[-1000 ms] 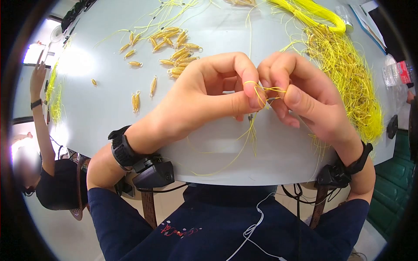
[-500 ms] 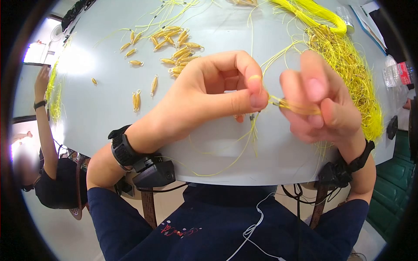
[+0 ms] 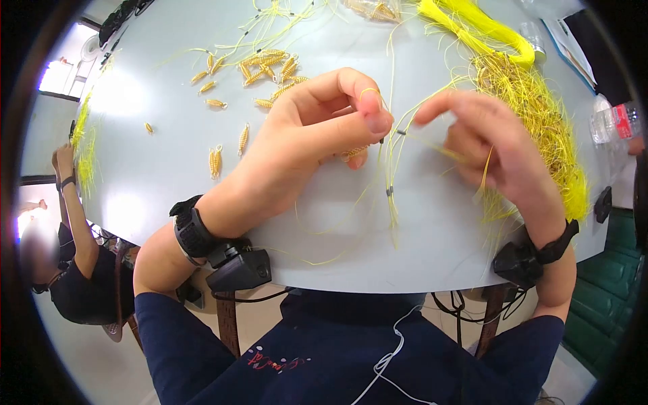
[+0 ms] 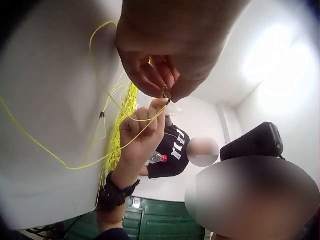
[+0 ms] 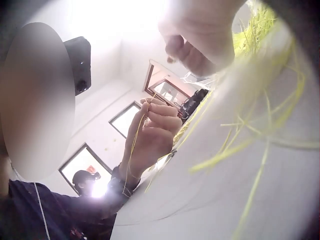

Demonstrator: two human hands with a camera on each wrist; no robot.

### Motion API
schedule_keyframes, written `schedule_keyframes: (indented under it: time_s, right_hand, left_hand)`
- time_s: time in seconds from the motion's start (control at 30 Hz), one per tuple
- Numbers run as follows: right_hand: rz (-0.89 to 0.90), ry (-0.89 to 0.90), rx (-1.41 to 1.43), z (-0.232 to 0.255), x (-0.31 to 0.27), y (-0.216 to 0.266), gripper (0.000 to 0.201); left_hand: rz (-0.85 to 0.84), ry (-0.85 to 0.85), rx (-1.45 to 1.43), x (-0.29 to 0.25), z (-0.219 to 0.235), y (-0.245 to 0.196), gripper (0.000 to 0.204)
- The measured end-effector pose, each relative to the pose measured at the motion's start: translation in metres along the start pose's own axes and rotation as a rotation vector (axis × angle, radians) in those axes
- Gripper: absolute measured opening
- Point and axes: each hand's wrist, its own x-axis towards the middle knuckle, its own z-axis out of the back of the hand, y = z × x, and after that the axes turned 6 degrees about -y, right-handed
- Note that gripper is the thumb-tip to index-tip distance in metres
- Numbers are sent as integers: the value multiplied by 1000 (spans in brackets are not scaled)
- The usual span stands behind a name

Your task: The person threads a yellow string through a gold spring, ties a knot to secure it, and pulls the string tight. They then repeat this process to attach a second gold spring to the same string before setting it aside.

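My left hand (image 3: 317, 125) pinches a yellow line between thumb and index finger, with a strand of it looped over the index fingertip. A gold coil spring (image 3: 354, 153) shows below those fingers, partly hidden by them; the right wrist view has the spring (image 5: 146, 121) inside the curled hand. Yellow strands (image 3: 391, 162) with small dark sleeves (image 3: 389, 192) hang beside the left fingertips. To the right, my right hand (image 3: 496, 138) is blurred, its index finger stretched toward the left hand. Its other fingers are curled on a yellow line (image 3: 445, 150).
Several gold springs (image 3: 263, 64) lie left of the hands. Yellow strands with dark sleeves (image 3: 270, 27) spread at the far side. A large yellow line bundle (image 3: 533, 128) lies on the right, near a plastic bottle (image 3: 611, 121). Another person (image 3: 84, 270) sits at the left.
The right hand has drawn away from the left fingertips, pulling line to the right, and its index finger now stretches out. The left hand has shifted slightly left and away, keeping its pinch.
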Motion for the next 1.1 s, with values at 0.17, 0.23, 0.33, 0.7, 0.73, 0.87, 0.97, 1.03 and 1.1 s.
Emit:
schedule_keyframes:
  time_s: [0.17, 0.23, 0.33, 0.7, 0.73, 0.87, 0.97, 1.03, 1.1]
  right_hand:
    - [218, 252, -352, -7, 0, -11, 22]
    - [469, 243, -544, -7, -1, -8, 16]
    - [436, 185, -374, -12, -4, -10, 19]
    - [500, -95, -390, -16, -1, -15, 20]
    - [508, -117, -376, -17, -1, -16, 22]
    - [644, -179, -467, -15, 3, -21, 23]
    - [713, -199, -488, -12, 6, -24, 25]
    - [702, -199, -416, -15, 5, -23, 24]
    - [692, -200, -343, -14, 4, -22, 24]
  left_hand:
    - [37, 23, 19, -3, -3, -5, 7]
    - [47, 12, 60, -2, -2, -5, 10]
    - [57, 44, 159, -2, -4, -6, 17]
    - [-2, 177, 353, -3, -3, 1, 20]
    - [-15, 182, 355, -3, -3, 1, 20]
    - [48, 231, 359, -4, -5, -2, 17]
    - [137, 202, 369, -4, -7, -6, 14]
    - [129, 197, 333, -5, -8, -9, 11]
    - [121, 192, 297, -4, -8, -7, 8]
